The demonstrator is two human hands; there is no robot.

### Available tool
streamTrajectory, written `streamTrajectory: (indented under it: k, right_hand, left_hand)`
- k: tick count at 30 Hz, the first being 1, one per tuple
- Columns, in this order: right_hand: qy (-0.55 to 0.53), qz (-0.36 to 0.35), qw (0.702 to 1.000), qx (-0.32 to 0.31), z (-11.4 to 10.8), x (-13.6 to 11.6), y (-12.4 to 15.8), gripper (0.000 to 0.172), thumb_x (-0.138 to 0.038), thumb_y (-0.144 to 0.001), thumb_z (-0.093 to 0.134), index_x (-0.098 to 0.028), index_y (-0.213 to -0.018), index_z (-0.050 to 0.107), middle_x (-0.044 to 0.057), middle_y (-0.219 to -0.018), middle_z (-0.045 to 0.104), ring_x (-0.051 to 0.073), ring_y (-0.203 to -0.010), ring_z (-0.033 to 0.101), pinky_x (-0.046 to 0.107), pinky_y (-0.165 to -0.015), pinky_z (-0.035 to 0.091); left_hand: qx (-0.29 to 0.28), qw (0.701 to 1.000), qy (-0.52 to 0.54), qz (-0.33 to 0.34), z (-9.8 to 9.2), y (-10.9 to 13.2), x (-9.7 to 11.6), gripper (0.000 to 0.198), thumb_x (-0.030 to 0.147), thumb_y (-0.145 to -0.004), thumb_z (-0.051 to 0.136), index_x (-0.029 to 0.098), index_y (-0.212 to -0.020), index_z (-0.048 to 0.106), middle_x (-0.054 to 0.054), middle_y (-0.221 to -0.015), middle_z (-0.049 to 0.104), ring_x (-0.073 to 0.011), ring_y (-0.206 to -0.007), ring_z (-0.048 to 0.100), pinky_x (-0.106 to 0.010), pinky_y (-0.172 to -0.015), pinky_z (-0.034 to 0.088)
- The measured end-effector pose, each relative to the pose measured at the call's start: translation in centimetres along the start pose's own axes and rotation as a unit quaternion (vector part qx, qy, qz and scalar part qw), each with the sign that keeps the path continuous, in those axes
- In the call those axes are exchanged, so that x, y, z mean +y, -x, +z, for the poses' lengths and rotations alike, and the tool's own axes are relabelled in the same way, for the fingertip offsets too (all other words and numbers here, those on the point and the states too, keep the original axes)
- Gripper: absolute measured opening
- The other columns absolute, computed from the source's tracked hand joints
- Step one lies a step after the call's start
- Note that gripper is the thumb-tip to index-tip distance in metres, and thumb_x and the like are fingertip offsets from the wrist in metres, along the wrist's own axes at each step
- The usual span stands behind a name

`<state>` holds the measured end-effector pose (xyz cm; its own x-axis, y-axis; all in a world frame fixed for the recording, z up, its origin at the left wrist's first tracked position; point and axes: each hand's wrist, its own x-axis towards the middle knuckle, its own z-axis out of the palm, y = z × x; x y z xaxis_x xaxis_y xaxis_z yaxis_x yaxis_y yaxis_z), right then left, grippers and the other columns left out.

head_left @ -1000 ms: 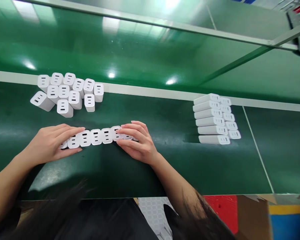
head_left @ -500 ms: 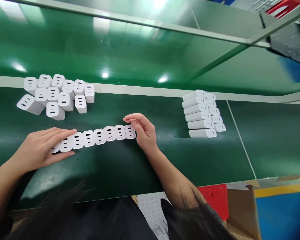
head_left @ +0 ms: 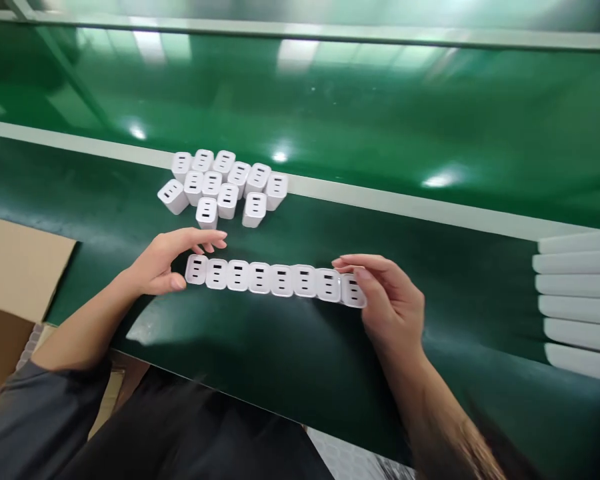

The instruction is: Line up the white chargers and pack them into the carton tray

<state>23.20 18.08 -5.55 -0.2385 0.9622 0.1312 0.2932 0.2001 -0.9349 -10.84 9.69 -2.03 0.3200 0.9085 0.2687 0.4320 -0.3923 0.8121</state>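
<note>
A row of several white chargers [head_left: 270,279], port faces up, hangs between my two hands above the green conveyor belt [head_left: 330,127]. My left hand [head_left: 167,261] presses against the row's left end, fingers curved around the end charger. My right hand [head_left: 387,300] clamps the right end, fingers over the top and thumb below. The row looks lifted, with a shadow beneath it.
A loose cluster of white chargers [head_left: 225,187] stands behind the row near the belt's white stripe [head_left: 430,210]. A stack of white chargers [head_left: 577,300] lies at the right edge. A cardboard box [head_left: 15,267] sits at the left, beside the belt.
The view swung left, shifting everything right. Both hands have squeezed the row from its ends and it now appears raised off the belt; the left hand moved from over the row to its end.
</note>
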Motion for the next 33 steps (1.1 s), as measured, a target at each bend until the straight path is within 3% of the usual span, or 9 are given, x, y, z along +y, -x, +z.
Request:
streamTrajectory:
  k: [3,6,15,20,24,28,33]
  right_hand:
    - [0.008,0.006,1.000,0.002,0.0,0.3,0.2,0.018,-0.039,-0.095,0.059,-0.028,-0.095,0.074,0.003,-0.094,0.074,0.020,-0.082,0.070,0.033,-0.070,0.054]
    - [0.011,0.002,1.000,-0.004,-0.1,0.6,0.3,0.019,-0.041,-0.095,0.059,-0.030,-0.095,0.074,0.002,-0.094,0.074,0.021,-0.082,0.069,0.035,-0.070,0.053]
    - [0.005,-0.014,1.000,-0.017,0.1,0.2,0.4,0.020,-0.041,-0.096,0.057,-0.030,-0.097,0.073,0.002,-0.095,0.074,0.021,-0.080,0.068,0.034,-0.069,0.052]
    - [0.014,-0.034,0.999,-0.031,0.0,0.1,0.2,0.025,-0.044,-0.097,0.055,-0.026,-0.099,0.072,0.004,-0.095,0.074,0.019,-0.079,0.068,0.033,-0.070,0.054]
    - [0.025,-0.064,0.996,-0.049,-0.1,0.5,0.0,0.027,-0.045,-0.097,0.054,-0.025,-0.099,0.072,0.005,-0.095,0.074,0.019,-0.080,0.069,0.032,-0.070,0.054]
    - [0.032,-0.082,0.995,-0.053,-0.1,0.8,-0.2,0.027,-0.044,-0.098,0.052,-0.025,-0.102,0.071,0.004,-0.096,0.074,0.019,-0.083,0.070,0.033,-0.073,0.056]
    - [0.041,-0.114,0.991,-0.056,0.0,0.8,-0.4,0.028,-0.043,-0.099,0.050,-0.023,-0.103,0.070,0.005,-0.097,0.074,0.019,-0.085,0.070,0.035,-0.077,0.055]
  left_hand:
    - [0.062,0.995,0.051,-0.053,0.0,0.3,-0.1,0.084,0.082,-0.089,0.023,0.024,-0.139,0.054,-0.014,-0.120,0.069,-0.0244,-0.100,0.067,-0.035,-0.080,0.056]
    - [0.083,0.992,0.062,-0.073,0.1,0.2,0.1,0.083,0.082,-0.089,0.022,0.023,-0.136,0.057,-0.013,-0.114,0.071,-0.0227,-0.094,0.068,-0.035,-0.079,0.056]
    - [0.075,0.994,0.042,-0.062,0.2,0.1,0.3,0.078,0.077,-0.093,0.025,0.021,-0.138,0.055,-0.013,-0.116,0.070,-0.0219,-0.097,0.066,-0.033,-0.080,0.056]
    - [0.058,0.996,0.031,-0.067,1.0,-0.1,1.4,0.072,0.072,-0.095,0.031,0.020,-0.137,0.055,-0.013,-0.120,0.069,-0.0228,-0.103,0.066,-0.033,-0.085,0.056]
    - [0.022,0.992,-0.114,-0.041,2.1,-0.4,2.1,0.066,0.069,-0.095,0.041,0.020,-0.136,0.055,-0.013,-0.125,0.068,-0.0251,-0.109,0.066,-0.035,-0.087,0.055]
    - [0.006,0.950,-0.313,0.018,3.6,-1.0,2.5,0.071,0.072,-0.085,0.058,0.019,-0.133,0.058,-0.013,-0.123,0.069,-0.0277,-0.107,0.067,-0.036,-0.087,0.053]
    - [-0.023,0.915,-0.403,0.012,4.8,-1.7,2.8,0.066,0.068,-0.091,0.051,0.019,-0.134,0.059,-0.012,-0.121,0.070,-0.0230,-0.093,0.068,-0.031,-0.069,0.048]
